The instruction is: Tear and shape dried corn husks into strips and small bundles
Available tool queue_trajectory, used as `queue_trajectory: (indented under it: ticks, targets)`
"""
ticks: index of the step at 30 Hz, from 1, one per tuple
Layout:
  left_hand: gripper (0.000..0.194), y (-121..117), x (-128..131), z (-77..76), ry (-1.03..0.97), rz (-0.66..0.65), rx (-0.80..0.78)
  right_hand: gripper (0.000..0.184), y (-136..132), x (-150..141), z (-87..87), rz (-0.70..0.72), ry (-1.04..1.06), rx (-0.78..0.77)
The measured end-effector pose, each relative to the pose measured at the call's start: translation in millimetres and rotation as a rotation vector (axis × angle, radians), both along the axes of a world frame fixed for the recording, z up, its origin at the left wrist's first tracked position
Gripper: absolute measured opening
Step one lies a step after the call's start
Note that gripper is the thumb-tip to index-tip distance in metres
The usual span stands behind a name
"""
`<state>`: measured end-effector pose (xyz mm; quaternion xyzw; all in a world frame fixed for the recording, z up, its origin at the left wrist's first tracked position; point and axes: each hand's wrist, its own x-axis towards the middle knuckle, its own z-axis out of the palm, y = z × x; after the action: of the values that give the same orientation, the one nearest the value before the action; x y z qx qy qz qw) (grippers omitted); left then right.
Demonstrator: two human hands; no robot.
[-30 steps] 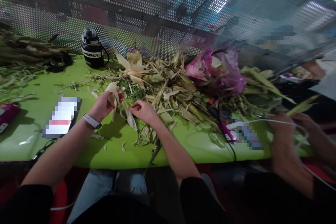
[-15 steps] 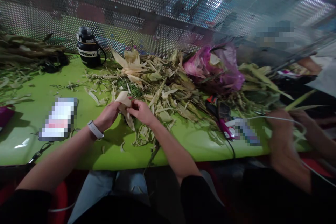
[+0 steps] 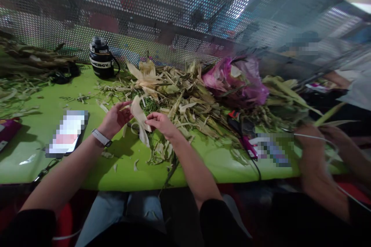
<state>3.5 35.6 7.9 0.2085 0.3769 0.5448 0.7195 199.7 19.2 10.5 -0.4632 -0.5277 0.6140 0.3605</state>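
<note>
A pale corn husk (image 3: 138, 112) is held up above the green table by my right hand (image 3: 162, 124), pinched at its lower right edge between thumb and fingers. To the left of the husk, my left hand (image 3: 115, 118) has its fingers apart and curved, with the fingertips close to the husk's edge; whether they touch it I cannot tell. A thin curled strip hangs below the husk. Just behind it lies a bunch of thin green strips (image 3: 150, 104). A heap of dry husks (image 3: 194, 108) spreads behind and right of my hands.
A black flask (image 3: 101, 61) stands at the back left before a perforated metal screen (image 3: 174, 15). Left of my hands lies a phone (image 3: 68, 133). A pink plastic bag (image 3: 236, 81) sits behind the heap. At right, another person's hands (image 3: 311, 133) work near a white cable.
My left hand has let go of the husk and moved left, its fingers opening. The husk, bunched between both hands before, now hangs more unfolded from my right hand.
</note>
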Motion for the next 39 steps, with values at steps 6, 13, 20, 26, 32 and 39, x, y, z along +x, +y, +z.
queue_trajectory:
  ticks: [6,13,20,26,32,39]
  targets:
    - [0.046,-13.4,5.1,6.6,0.090,-0.114,0.210,0.028,0.8,-1.8,-3.1,-0.083,0.012,0.004]
    - [0.039,-16.3,8.1,1.2,0.188,-0.083,0.266,0.029,-0.1,-4.8,-5.5,-0.002,-0.007,0.037]
    - [0.029,-13.9,9.5,-2.5,0.168,-0.020,0.214,0.022,-4.5,-5.2,-5.7,0.067,-0.071,0.088]
    - [0.020,-6.6,2.9,-2.0,0.125,0.109,0.199,0.020,-9.0,-2.1,2.1,0.172,-0.078,0.002]
    - [0.010,5.4,-11.4,-3.3,0.049,0.184,0.131,0.024,-7.0,3.8,9.1,0.171,-0.033,-0.088]
    - [0.010,8.4,-13.2,-4.2,0.022,0.216,0.109,0.023,-0.7,9.6,2.3,0.174,0.016,-0.168]
